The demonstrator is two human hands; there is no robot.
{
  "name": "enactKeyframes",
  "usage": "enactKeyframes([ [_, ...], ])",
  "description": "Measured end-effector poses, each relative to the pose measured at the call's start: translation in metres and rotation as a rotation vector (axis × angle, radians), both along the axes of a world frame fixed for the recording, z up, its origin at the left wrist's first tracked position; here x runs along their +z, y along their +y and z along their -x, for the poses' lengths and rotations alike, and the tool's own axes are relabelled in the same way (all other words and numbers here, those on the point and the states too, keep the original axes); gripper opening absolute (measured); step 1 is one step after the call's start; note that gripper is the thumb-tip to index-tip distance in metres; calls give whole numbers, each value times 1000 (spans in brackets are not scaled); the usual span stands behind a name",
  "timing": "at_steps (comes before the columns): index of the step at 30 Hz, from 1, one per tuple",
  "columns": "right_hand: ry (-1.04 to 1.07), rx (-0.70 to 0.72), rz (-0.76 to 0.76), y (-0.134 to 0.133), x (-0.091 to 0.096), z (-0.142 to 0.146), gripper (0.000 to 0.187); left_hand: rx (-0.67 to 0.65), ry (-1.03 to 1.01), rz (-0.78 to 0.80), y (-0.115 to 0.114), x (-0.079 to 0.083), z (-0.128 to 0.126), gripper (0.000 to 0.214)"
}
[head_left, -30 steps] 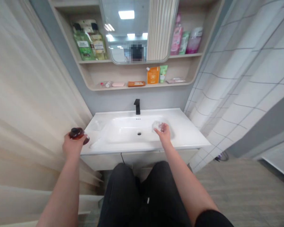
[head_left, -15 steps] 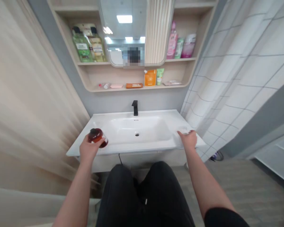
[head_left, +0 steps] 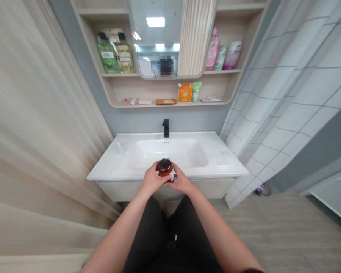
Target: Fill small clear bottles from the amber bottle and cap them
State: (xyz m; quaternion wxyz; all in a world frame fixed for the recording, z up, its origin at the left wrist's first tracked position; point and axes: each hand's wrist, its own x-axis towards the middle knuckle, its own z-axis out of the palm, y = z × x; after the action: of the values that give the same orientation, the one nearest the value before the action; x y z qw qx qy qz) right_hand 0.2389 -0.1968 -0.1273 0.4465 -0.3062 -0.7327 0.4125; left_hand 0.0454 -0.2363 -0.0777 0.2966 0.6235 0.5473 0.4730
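Note:
A reddish-brown bottle (head_left: 165, 167) with a black cap and a pale label is held upright in front of the sink's near edge. My left hand (head_left: 152, 178) wraps round its left side. From the right, my right hand (head_left: 182, 181) closes on the same bottle, with the thumb across its front. The bottle hides part of the white sink basin (head_left: 187, 155) and most of the drain behind it. A clear container (head_left: 222, 157) sits on the counter to the right.
A black faucet (head_left: 166, 128) rises behind the basin. Small clear items (head_left: 120, 148) lie on the left counter. Above, a shelf unit (head_left: 147, 107) carries bottles, tubes and an orange pouch (head_left: 185, 93) round a mirror (head_left: 165, 38). Curtains (head_left: 45, 132) hang on both sides.
My left hand has brought the bottle from the left counter to the middle. My right hand has left the clear container on the right and taken hold of the bottle too.

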Motion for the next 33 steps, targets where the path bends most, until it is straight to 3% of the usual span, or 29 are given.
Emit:
enactKeyframes([
  [5,9,-95,56,-11,16,13,78,-57,10,-81,-9,9,-4,54],
  [9,-6,-13,77,-27,23,4,88,-183,90,-235,-17,39,18,41],
  [13,17,101,81,-41,24,1,88,-421,164,-220,-24,70,30,31],
  [15,20,114,90,-47,23,3,86,-435,181,-205,-27,76,29,26],
  [22,77,1,183,-67,10,31,83,4,277,-230,-33,65,3,26],
  [24,89,-28,195,-69,9,34,81,-37,232,-184,-35,63,0,23],
  [28,113,-64,151,-65,12,26,84,-336,-10,-142,-35,59,3,40],
  [29,116,-64,142,-64,13,23,86,-330,-42,-140,-35,57,3,38],
  [33,81,-66,142,-66,13,19,82,-104,18,-172,-33,55,-6,28],
])
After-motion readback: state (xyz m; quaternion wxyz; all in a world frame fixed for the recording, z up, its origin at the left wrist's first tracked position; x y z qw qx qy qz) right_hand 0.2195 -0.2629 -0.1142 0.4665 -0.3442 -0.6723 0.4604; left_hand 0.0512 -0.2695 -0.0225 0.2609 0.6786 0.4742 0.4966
